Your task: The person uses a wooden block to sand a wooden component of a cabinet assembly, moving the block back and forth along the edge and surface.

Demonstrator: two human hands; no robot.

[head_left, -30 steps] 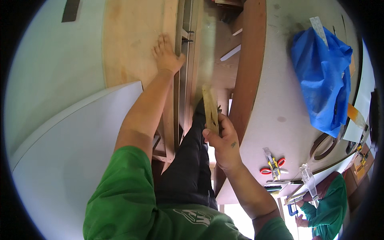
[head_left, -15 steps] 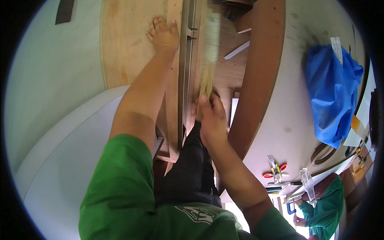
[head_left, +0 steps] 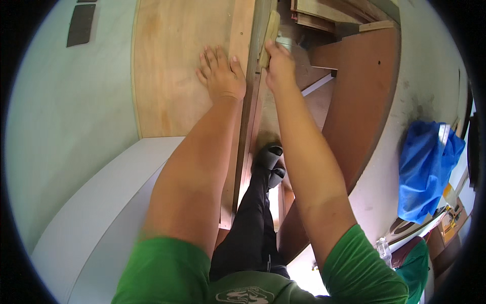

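Observation:
My left hand (head_left: 221, 76) lies flat with fingers spread on a pale plywood panel (head_left: 177, 66), close to its right-hand wooden edge strip (head_left: 241, 48). Just to the right, my right hand (head_left: 281, 66) is closed around a narrow, pale yellow wooden piece (head_left: 271, 38) with a rounded far end. This piece stands along the panel's side edge; its exact kind cannot be made out. Something small and silvery (head_left: 284, 42) shows beside my right fingers, and whether it belongs to the wooden piece is unclear.
A brown board (head_left: 362, 96) slants up at the right, with stacked wood pieces (head_left: 329, 15) beyond. A blue cloth or bag (head_left: 422, 172) lies on the pale surface at far right. White curved panel (head_left: 96, 197) at lower left. A co-worker's green sleeve (head_left: 415, 268) shows at lower right.
My right hand has moved far forward along the panel edge with the wooden piece. The left hand stays flat on the panel. The view has shifted, and the red-handled scissors have left sight.

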